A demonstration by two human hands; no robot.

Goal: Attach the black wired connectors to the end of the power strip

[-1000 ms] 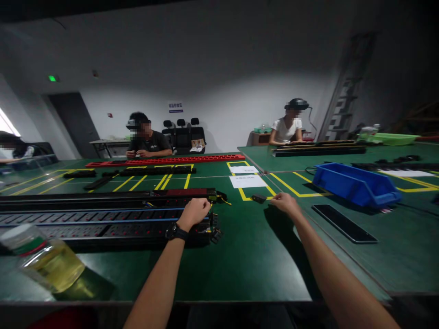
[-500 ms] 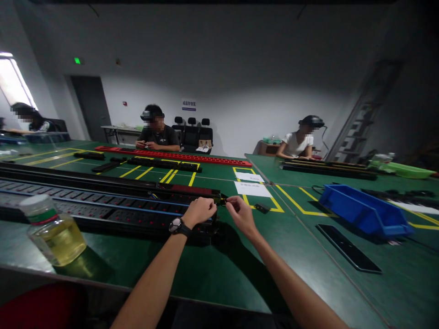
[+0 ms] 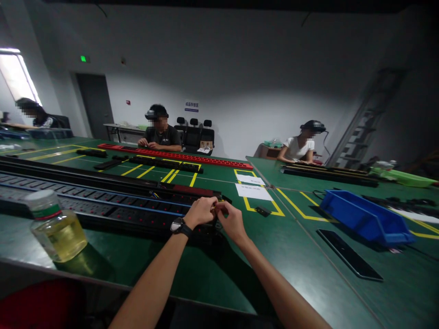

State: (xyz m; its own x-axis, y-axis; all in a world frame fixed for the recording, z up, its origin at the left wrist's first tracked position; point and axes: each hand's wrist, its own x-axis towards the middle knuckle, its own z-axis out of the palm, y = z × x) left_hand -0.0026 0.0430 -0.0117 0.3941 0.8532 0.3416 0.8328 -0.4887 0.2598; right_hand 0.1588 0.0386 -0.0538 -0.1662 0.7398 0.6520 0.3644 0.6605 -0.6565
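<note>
A long black power strip (image 3: 113, 208) with rows of sockets and a blue wire along it lies across the green table (image 3: 212, 274). My left hand (image 3: 203, 211), a watch on its wrist, is closed at the strip's right end. My right hand (image 3: 230, 220) is closed right beside it, fingers touching the left hand's fingers at that end. What the fingers pinch is too small to make out. A small black part (image 3: 263, 211) lies on the table just right of my hands.
A jar of yellow liquid (image 3: 55, 227) stands near the left front edge. A blue bin (image 3: 365, 217) and a flat black plate (image 3: 349, 254) lie at the right. White papers (image 3: 253, 191) sit in yellow-taped boxes. Other people sit at the far tables with red and black strips.
My right hand came from the small black part on the right to the strip's end and met my left hand. The view shifted to the right.
</note>
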